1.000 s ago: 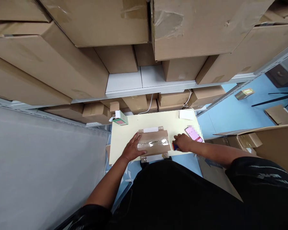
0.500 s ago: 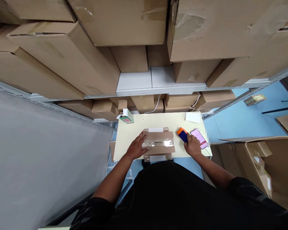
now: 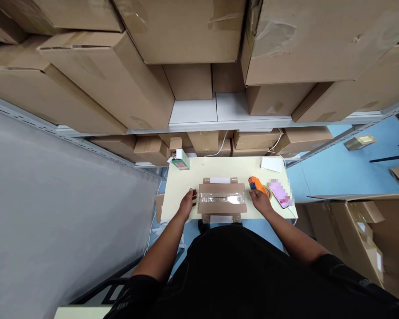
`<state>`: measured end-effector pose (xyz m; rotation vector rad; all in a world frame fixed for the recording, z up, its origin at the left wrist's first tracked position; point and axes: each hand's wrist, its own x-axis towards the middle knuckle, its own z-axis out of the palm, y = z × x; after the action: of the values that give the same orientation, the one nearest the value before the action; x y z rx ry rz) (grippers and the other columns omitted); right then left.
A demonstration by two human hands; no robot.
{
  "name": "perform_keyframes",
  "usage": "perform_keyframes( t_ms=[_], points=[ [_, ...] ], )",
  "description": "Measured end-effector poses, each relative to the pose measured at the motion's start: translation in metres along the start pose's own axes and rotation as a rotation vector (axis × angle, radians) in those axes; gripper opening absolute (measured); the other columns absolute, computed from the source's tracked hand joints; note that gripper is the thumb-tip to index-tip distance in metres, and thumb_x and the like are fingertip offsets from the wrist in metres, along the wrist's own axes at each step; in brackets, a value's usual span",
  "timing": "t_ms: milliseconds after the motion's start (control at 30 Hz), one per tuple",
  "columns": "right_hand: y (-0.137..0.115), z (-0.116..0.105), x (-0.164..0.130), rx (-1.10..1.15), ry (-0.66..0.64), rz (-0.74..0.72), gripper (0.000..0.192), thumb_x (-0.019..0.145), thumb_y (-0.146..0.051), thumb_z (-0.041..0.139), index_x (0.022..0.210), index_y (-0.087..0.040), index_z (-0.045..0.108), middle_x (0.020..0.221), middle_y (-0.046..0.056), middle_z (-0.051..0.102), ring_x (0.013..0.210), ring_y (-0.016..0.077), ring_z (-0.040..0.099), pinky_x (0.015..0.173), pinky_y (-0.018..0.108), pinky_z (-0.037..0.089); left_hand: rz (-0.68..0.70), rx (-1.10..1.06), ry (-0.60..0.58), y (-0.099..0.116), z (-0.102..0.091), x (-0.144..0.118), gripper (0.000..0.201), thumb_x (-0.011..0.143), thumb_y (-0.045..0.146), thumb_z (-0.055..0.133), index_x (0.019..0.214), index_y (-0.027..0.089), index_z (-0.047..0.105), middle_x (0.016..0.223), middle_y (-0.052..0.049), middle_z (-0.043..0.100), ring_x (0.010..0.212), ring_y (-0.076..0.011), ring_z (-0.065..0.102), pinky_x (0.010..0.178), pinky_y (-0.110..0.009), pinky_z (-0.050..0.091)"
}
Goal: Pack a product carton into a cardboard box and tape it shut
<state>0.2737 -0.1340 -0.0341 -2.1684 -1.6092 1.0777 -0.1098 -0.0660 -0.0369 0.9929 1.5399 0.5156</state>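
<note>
Head camera: At the centre of the frame, a flat brown cardboard parcel (image 3: 222, 200) sealed with a shiny strip of clear tape lay on a small pale yellow table (image 3: 186, 184), its white-edged flaps showing at the near and far sides. The person's left hand (image 3: 187, 203) rested against the parcel's left edge, fingers spread and loose, gripping nothing. The right hand (image 3: 261, 200) sat on the tabletop just to the right of the parcel, close beside an orange and blue tape dispenser (image 3: 256, 184) with a roll of tan tape; whether the fingers touched the dispenser could not be told, and the hand appeared unclenched. Just right of the dispenser, near the table's right edge, lay a phone with a pink screen (image 3: 279, 194), blurred in the picture, a white cable trailing off the edge. A white paper slip (image 3: 271, 164) lay at the table's far right corner, and a small green and white box (image 3: 180, 160) stood at its far left corner. Large brown cardboard cartons (image 3: 186, 31) on a grey metal shelf (image 3: 219, 124) filled the upper half of the frame, with smaller cartons packed beneath. A blue floor (image 3: 339, 173) showed at right, where an open brown carton (image 3: 362, 230) stood in the lower right. A grey wall (image 3: 53, 221) filled the left. The person's black shirt (image 3: 252, 274) covered the bottom of the frame.
</note>
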Motion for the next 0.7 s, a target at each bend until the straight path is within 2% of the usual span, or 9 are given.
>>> perform_keyframes(
  t_ms=[67, 100, 200, 333, 467, 600, 700],
  points=[
    [-0.008, 0.006, 0.01, 0.313, -0.084, 0.188, 0.062, 0.101, -0.062, 0.022, 0.111, -0.021, 0.068, 0.086, 0.008, 0.067, 0.079, 0.0236, 0.066, 0.076, 0.04, 0.056, -0.207, -0.082, -0.096, -0.001, -0.002, 0.007, 0.079, 0.09, 0.085, 0.034, 0.122, 0.019, 0.065, 0.133, -0.02, 0.069, 0.111, -0.0287, 0.07, 0.088, -0.043, 0.059],
    [-0.013, 0.01, 0.015, 0.477, -0.126, 0.312, 0.062, 0.098, -0.067, 0.026, 0.106, -0.021, 0.067, 0.081, 0.007, 0.065, 0.072, 0.0213, 0.064, 0.072, 0.038, 0.056, -0.27, -0.102, -0.144, 0.0, -0.001, 0.01, 0.076, 0.088, 0.085, 0.041, 0.116, 0.019, 0.066, 0.126, -0.019, 0.071, 0.104, -0.0279, 0.071, 0.084, -0.042, 0.06],
    [-0.026, 0.02, 0.024, 0.713, -0.211, 0.482, 0.058, 0.089, -0.075, 0.042, 0.1, -0.023, 0.065, 0.069, 0.002, 0.06, 0.06, 0.0175, 0.058, 0.064, 0.035, 0.055, -0.34, -0.123, -0.22, 0.009, 0.005, 0.012, 0.068, 0.082, 0.084, 0.054, 0.103, 0.02, 0.068, 0.111, -0.015, 0.075, 0.094, -0.0274, 0.07, 0.08, -0.041, 0.059],
    [-0.037, 0.023, 0.025, 0.795, -0.154, 0.457, 0.05, 0.079, -0.072, 0.058, 0.096, -0.026, 0.066, 0.06, -0.001, 0.057, 0.057, 0.0168, 0.054, 0.059, 0.031, 0.05, -0.273, -0.103, -0.201, 0.024, 0.015, 0.004, 0.065, 0.081, 0.083, 0.054, 0.102, 0.023, 0.07, 0.107, -0.012, 0.076, 0.097, -0.0288, 0.069, 0.079, -0.04, 0.056],
    [-0.045, 0.009, 0.02, 0.832, -0.083, 0.379, 0.04, 0.079, -0.064, 0.06, 0.089, -0.026, 0.066, 0.061, -0.001, 0.058, 0.06, 0.0174, 0.054, 0.057, 0.028, 0.045, -0.199, -0.214, -0.17, 0.036, 0.012, -0.01, 0.067, 0.083, 0.083, 0.049, 0.104, 0.023, 0.071, 0.109, -0.012, 0.076, 0.098, -0.0282, 0.069, 0.081, -0.04, 0.056],
    [-0.057, -0.004, 0.01, 0.843, -0.008, 0.308, 0.036, 0.079, -0.059, 0.063, 0.083, -0.024, 0.064, 0.063, -0.002, 0.058, 0.062, 0.0176, 0.052, 0.056, 0.028, 0.04, -0.113, -0.298, -0.163, 0.047, 0.008, -0.024, 0.064, 0.081, 0.08, 0.056, 0.106, 0.022, 0.069, 0.108, -0.01, 0.076, 0.099, -0.027, 0.07, 0.084, -0.039, 0.054],
    [-0.066, -0.01, -0.001, 0.845, 0.046, 0.199, 0.034, 0.08, -0.056, 0.062, 0.085, -0.023, 0.067, 0.069, 0.0, 0.064, 0.07, 0.0198, 0.056, 0.06, 0.029, 0.042, -0.044, -0.331, -0.146, 0.052, 0.009, -0.031, 0.059, 0.081, 0.073, 0.061, 0.11, 0.022, 0.066, 0.109, -0.007, 0.075, 0.101, -0.0261, 0.07, 0.083, -0.036, 0.053]
  ],
)
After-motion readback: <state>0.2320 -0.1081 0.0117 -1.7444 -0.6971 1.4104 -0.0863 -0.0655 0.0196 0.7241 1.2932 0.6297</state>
